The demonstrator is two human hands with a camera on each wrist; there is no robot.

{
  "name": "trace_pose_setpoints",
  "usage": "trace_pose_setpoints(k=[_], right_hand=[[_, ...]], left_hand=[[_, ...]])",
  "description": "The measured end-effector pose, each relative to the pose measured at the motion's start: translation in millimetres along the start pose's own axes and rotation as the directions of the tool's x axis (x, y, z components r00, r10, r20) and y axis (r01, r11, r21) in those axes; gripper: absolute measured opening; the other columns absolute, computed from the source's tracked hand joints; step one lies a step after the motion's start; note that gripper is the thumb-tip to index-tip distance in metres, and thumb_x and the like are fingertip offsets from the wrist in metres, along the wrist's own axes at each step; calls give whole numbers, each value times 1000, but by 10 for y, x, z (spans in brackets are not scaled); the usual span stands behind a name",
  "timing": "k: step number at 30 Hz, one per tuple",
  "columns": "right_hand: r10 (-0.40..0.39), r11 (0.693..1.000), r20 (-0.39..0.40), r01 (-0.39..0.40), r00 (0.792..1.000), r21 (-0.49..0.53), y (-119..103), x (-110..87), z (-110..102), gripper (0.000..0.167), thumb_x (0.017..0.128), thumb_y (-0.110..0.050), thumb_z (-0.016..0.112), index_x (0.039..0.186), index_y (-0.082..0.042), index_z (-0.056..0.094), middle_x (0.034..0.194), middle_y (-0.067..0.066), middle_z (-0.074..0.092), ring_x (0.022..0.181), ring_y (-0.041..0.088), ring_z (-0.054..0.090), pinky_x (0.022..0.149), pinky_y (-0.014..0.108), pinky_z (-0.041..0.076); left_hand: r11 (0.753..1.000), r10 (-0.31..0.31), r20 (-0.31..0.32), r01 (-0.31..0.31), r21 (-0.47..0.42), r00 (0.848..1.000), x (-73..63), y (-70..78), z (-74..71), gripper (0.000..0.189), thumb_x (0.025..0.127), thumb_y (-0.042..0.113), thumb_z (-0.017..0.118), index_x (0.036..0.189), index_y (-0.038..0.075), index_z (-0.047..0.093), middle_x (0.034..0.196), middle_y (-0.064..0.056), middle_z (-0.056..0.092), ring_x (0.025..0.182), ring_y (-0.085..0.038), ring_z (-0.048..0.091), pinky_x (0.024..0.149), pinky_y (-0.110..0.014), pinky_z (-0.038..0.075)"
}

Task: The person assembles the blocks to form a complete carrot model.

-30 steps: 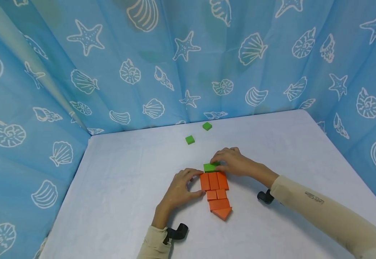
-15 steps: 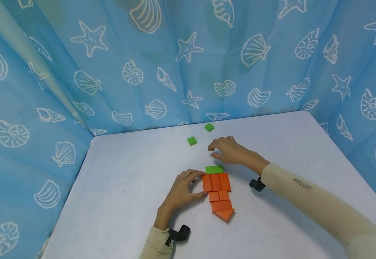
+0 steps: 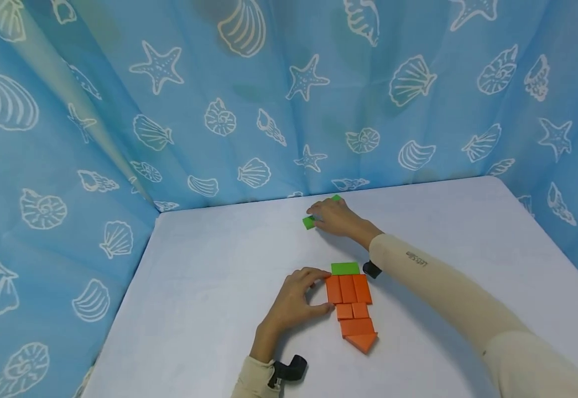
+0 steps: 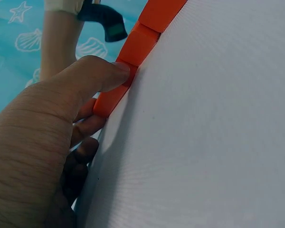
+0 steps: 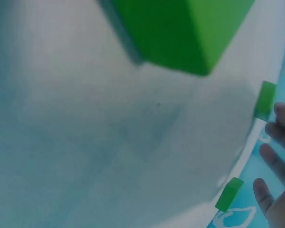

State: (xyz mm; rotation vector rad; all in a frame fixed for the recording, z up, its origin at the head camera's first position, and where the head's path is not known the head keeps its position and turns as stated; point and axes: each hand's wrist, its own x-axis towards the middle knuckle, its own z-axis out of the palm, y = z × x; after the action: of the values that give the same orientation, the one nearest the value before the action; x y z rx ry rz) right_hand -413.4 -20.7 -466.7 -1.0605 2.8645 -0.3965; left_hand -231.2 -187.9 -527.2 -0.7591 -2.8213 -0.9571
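In the head view, orange blocks [image 3: 354, 288] lie flat against one another in a column ending in an orange triangular block [image 3: 362, 341]. A green rectangular block [image 3: 345, 268] lies across the far end. My left hand [image 3: 293, 298] holds the left orange block, index finger at its far corner and thumb at its near one; the left wrist view shows the thumb on the orange block's side [image 4: 115, 97]. My right hand [image 3: 337, 217] reaches over a small green block [image 3: 308, 223], fingers spread. Another small green block [image 3: 336, 197] is partly hidden behind that hand.
A white cloth [image 3: 209, 293] covers the table. Blue curtains [image 3: 279, 88] with shell prints hang along its back and sides. The right forearm [image 3: 433, 282] crosses over the table's right half.
My right hand has let go of the green rectangular block and moved away to the small green blocks at the back. My left hand stays by the orange blocks. The head view has shifted slightly.
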Motion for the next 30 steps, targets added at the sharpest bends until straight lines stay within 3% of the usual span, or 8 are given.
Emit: trace_pose_setpoints(k=[4,11,18,30], right_hand=[[-17,999,13,17,1000,-28,28,-23,43,30,98,-20,65,128,-16,70,133,5,63,130,29,48,103,60,31],[-109,991,1,108,994,84,-22,-152,-95,21,90,-17,76,111,-18,78,113,-3,72,124,24,52,105,58,27],[-138,985,34,133,990,114,-1,-401,-93,23,91,-18,74,115,-16,77,115,-2,72,121,25,55,104,54,36],[-128,979,98,110,987,172,-63,-731,-22,25,93,-18,72,118,-16,75,119,-2,70,120,24,56,106,49,39]], left_hand=[[1000,-10,9,10,0,1000,-19,53,21,56,84,44,76,135,27,60,131,10,57,100,-8,50,91,-34,42],[999,-33,12,33,7,999,1,52,-69,57,84,42,76,136,27,59,133,10,56,103,-10,50,94,-37,41],[999,-32,20,32,4,999,25,53,-78,57,84,42,77,137,26,59,134,8,56,106,-10,50,97,-38,41],[1000,-9,12,9,-2,1000,-3,60,-13,57,85,43,75,136,24,59,133,8,56,101,-10,50,93,-38,42]])
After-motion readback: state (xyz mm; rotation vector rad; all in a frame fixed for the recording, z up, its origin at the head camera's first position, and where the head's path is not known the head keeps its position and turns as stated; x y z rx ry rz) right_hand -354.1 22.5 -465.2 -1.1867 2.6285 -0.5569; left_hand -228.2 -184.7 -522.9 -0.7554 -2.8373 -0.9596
